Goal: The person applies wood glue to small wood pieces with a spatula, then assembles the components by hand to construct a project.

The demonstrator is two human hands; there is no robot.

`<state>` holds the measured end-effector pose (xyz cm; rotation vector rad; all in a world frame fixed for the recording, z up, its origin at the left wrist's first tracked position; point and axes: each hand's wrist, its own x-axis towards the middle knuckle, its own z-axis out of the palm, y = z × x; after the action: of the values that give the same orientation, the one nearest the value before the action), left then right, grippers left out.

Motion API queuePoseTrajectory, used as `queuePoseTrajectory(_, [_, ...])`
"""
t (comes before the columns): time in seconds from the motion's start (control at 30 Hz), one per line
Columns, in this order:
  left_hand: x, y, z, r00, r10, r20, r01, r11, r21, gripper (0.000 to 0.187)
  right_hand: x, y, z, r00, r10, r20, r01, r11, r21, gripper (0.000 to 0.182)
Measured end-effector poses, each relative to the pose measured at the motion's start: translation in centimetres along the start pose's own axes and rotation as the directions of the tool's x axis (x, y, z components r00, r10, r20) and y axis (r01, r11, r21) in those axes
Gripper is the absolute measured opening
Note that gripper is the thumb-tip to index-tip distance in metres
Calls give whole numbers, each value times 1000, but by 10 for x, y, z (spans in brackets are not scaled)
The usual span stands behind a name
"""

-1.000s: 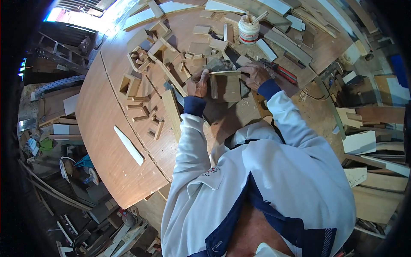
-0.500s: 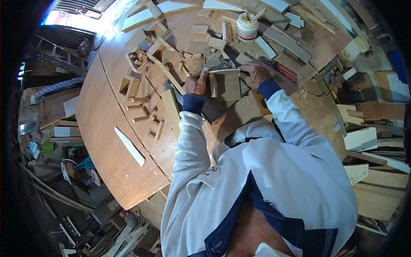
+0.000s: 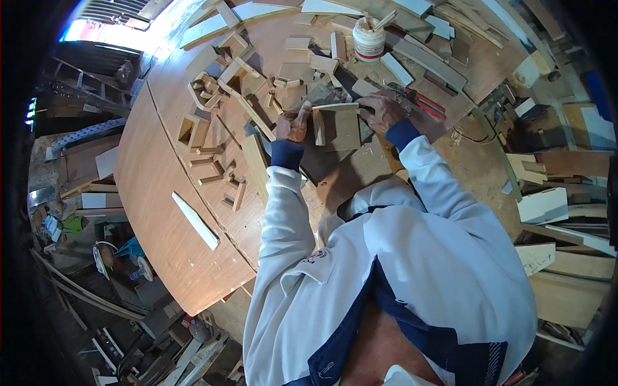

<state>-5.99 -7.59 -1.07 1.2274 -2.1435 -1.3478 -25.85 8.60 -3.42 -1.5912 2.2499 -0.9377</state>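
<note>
**Fingers of both hands clamped on a small wooden assembly**

Fingers (image 3: pixel 302 116) of your left hand (image 3: pixel 293 127) curl around the left edge of the small wooden assembly (image 3: pixel 341 127), closed against it. Your right hand (image 3: pixel 382 110) grips the upper right corner of the same piece, its fingers folded over the thin top strip. The assembly is a flat square panel with narrow strips along its top and left sides, lying on the surface (image 3: pixel 161 174) just above the centre of the frame, between your two hands.

Around it, toward the upper middle of the frame, loose wood offcuts (image 3: pixel 257 83) and small frame pieces are scattered. A white glue pot (image 3: pixel 369 40) with a stick in it stands near the top edge. Red-handled pliers (image 3: pixel 425 103) lie just right of your right hand. A pale wooden strip (image 3: pixel 195 220) lies alone at the lower left of the surface.
</note>
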Motion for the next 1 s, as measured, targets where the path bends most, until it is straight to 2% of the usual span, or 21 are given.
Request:
queuePoseTrajectory(0.1, [-2, 4, -1, 1000, 27, 10, -27, 1000, -6, 50, -1, 2, 2, 1000, -8, 23, 9, 1000, -17, 27])
queuePoseTrajectory(0.17, [-2, 5, -1, 998, 51, 27, -50, 998, -40, 51, -2, 2, 4, 999, -19, -34, 18, 999, -26, 26])
queuePoseTrajectory(0.27, [4, -4, 0, 999, -14, 46, 15, 1000, -21, 51, -1, 1, 1, 1000, -20, -12, 20, 1000, 19, 26])
queuePoseTrajectory(0.33, [3, -1, 0, 1000, -8, 4, 7, 996, 91, 49, -1, -2, -1, 1000, -5, -2, 5, 1000, 30, 26])
queuePoseTrajectory(0.43, [-4, 13, -1, 999, 51, -17, -51, 999, 9, 49, -1, -4, -3, 1000, -4, -4, 5, 999, 33, 25])
queuePoseTrajectory(0.57, [3, 2, 0, 999, 27, -17, -26, 999, 40, 48, -1, 1, 3, 999, -31, -36, 31, 999, 23, 24])
queuePoseTrajectory(0.67, [0, 12, -3, 998, -20, 61, 17, 999, 37, 51, -2, -2, 1, 1000, 1, -18, 0, 1000, 10, 25])
queuePoseTrajectory(0.73, [-2, 15, 0, 998, 67, -14, -67, 998, 10, 46, -2, 0, 4, 999, -2, -33, 3, 1000, 25, 25])
queuePoseTrajectory(0.83, [-4, 18, 2, 996, 89, -33, -89, 996, -27, 45, -2, 2, 6, 998, -8, -59, 10, 999, 39, 25])
queuePoseTrajectory(1.0, [-4, 19, -2, 1000, 17, 20, -17, 999, 36, 49, -1, -4, 0, 998, 51, -26, -50, 999, 19, 25])
